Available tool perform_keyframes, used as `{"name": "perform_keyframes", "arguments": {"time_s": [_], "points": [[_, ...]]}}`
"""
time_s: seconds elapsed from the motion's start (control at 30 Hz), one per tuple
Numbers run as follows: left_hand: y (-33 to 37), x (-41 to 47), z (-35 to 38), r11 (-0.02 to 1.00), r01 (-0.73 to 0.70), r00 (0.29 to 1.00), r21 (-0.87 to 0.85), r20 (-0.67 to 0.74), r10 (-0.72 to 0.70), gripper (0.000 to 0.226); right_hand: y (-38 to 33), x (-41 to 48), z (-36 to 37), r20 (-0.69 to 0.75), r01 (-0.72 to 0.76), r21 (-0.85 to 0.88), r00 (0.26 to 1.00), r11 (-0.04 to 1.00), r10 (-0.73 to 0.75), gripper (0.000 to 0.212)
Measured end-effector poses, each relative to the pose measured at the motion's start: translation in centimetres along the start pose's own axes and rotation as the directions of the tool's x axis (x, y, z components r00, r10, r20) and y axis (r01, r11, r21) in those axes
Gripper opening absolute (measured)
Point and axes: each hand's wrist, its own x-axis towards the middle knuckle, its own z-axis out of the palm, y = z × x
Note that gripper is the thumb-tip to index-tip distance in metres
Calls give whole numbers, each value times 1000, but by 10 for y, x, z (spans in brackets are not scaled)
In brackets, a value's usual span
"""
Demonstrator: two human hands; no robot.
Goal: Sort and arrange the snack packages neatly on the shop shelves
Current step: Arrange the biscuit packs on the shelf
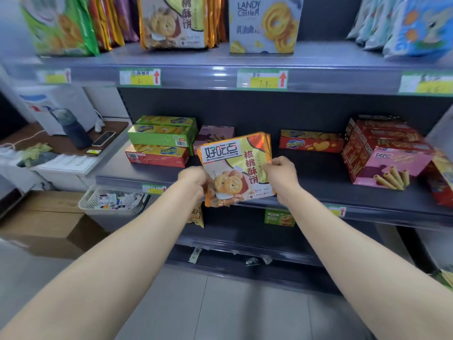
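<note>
Both my hands hold a small stack of orange walnut-cookie bags point(236, 165) upright at the front edge of the middle shelf point(318, 175). My left hand point(193, 179) grips the stack's left edge and my right hand point(282, 171) grips its right edge. More bags of the same cookie point(171, 20) stand on the top shelf point(215, 58), next to a Landy Castle butter-cookie bag point(264, 24). On the middle shelf lie green and red cracker boxes point(161, 141), a pink box point(215, 137) behind the stack, a red Zcheese box point(310, 141) and red and pink egg-roll boxes point(382, 153).
Green bags point(58, 25) and blue bags point(414, 23) flank the top shelf. To the left are a counter with a dark bottle point(73, 128) and a phone point(104, 138), a white basket point(112, 201) and a cardboard box point(46, 222). A chip bag point(197, 215) hangs below.
</note>
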Motion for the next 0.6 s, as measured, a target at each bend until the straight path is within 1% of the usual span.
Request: {"name": "perform_keyframes", "arguments": {"time_s": [0.07,0.13,0.2,0.33,0.53,0.6], "points": [[0,-8,-14,1000,-12,1000,-23,2,12,36,-5,-13,8,-12,4,5,1000,1000,-3,12],[-2,-15,-33,998,-19,999,-64,-28,18,33,-11,-29,20,-15,0,13,1000,1000,0,10],[-3,-23,-55,995,-28,999,-96,-34,25,30,-16,-46,34,-24,3,3,1000,1000,-3,13],[0,-40,-93,992,-97,995,-84,-2,97,38,-27,-81,59,-102,66,-27,992,997,-68,20],[-3,-63,-138,980,-147,986,-137,60,156,33,-38,-126,86,-200,120,-4,973,993,-118,22],[-5,-67,-150,976,-174,981,-129,68,184,37,-39,-139,94,-240,132,-3,962,991,-129,25]]}}
